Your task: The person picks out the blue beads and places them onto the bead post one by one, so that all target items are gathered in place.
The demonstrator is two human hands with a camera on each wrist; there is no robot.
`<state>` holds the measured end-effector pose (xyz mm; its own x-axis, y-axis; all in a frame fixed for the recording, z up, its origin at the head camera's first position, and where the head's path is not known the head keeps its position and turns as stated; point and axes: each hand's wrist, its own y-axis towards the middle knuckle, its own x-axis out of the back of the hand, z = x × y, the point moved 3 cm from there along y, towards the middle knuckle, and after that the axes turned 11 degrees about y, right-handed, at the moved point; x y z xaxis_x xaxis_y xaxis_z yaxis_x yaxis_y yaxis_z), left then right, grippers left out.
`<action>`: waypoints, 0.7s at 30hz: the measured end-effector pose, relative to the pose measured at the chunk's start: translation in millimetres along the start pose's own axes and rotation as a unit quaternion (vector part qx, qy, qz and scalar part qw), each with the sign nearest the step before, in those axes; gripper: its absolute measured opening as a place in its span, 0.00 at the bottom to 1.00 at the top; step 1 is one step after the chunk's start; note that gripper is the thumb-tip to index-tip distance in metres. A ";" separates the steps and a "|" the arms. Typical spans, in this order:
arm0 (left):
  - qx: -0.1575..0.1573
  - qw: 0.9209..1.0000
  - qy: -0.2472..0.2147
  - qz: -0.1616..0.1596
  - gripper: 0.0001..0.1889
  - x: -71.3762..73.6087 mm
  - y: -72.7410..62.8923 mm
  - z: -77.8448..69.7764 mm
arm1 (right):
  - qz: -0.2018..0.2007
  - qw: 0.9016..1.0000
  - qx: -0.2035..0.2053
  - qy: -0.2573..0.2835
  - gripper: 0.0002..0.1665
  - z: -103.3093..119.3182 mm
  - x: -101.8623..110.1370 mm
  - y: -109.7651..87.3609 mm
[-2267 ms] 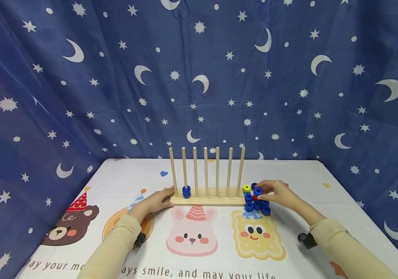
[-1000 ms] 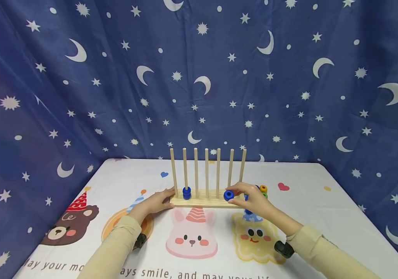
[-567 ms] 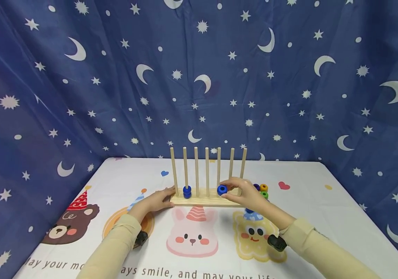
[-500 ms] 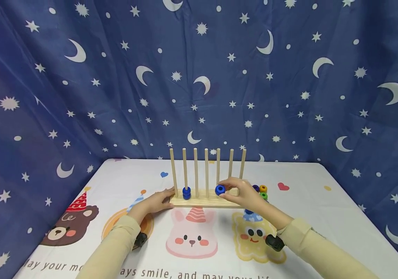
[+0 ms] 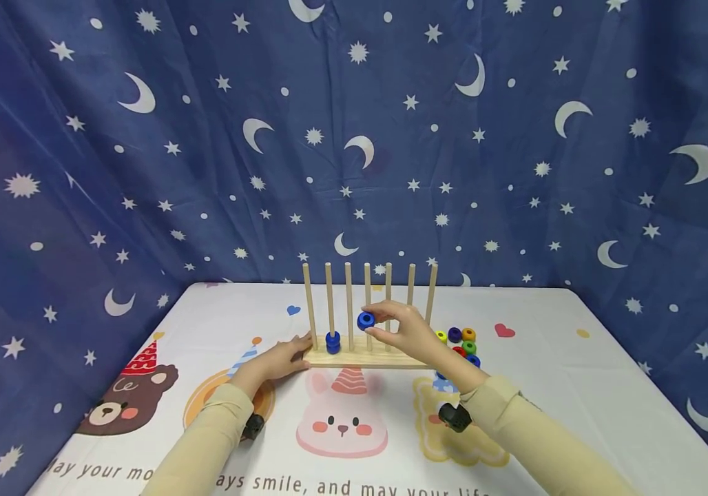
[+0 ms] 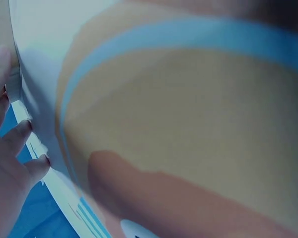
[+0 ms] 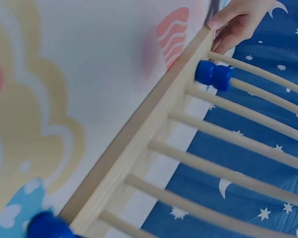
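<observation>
A wooden bead stand (image 5: 354,359) with a row of upright pegs stands in the middle of the table. My left hand (image 5: 279,357) grips its left end, thumb in front and fingers behind. Two blue beads (image 5: 332,342) are stacked on the second peg from the left; they also show in the right wrist view. In my right hand (image 5: 405,332), a blue bead (image 5: 365,321) is pinched between thumb and fingertips, raised above the base in front of the middle pegs. That bead is out of sight in the right wrist view.
Loose beads lie on the table at the stand's right end, among them a yellow bead (image 5: 441,337), a purple bead (image 5: 454,335), an orange bead (image 5: 468,334) and a green bead (image 5: 468,347). My right forearm partly covers the pile. A starry blue curtain (image 5: 354,165) hangs behind.
My right hand took a blue bead from the pile and carried it left along the stand, lately also upward. My left hand has stayed on the stand's left end.
</observation>
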<state>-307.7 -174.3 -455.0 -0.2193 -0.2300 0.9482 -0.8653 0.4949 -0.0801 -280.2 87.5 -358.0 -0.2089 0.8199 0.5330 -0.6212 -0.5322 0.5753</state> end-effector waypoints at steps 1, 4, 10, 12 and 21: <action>0.002 1.000 0.001 0.001 0.31 0.1 -0.2 0.1 | -0.001 1.000 0.000 0.005 0.20 0.8 -1.7 2.4; 0.008 1.000 0.005 -0.001 0.32 0.3 -0.7 0.6 | -0.004 1.000 -0.004 0.012 0.19 3.7 -5.8 8.4; 0.002 1.000 -0.001 -0.004 0.32 -2.4 0.9 5.3 | 0.000 0.999 -0.013 0.033 0.18 4.9 -11.8 17.1; -0.008 1.000 -0.011 -0.007 0.32 -2.7 1.5 6.8 | -0.004 0.999 -0.016 0.036 0.17 4.5 -11.9 19.7; -0.031 0.999 -0.016 -0.018 0.34 -0.9 -1.7 4.6 | -0.025 0.998 -0.031 0.049 0.19 13.9 -9.3 36.7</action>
<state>-308.1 -178.7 -457.2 -0.2026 -0.2745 0.9400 -0.8432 0.5370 -0.0249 -290.5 57.4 -333.2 -0.2480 0.8634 0.4394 -0.6774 -0.4788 0.5585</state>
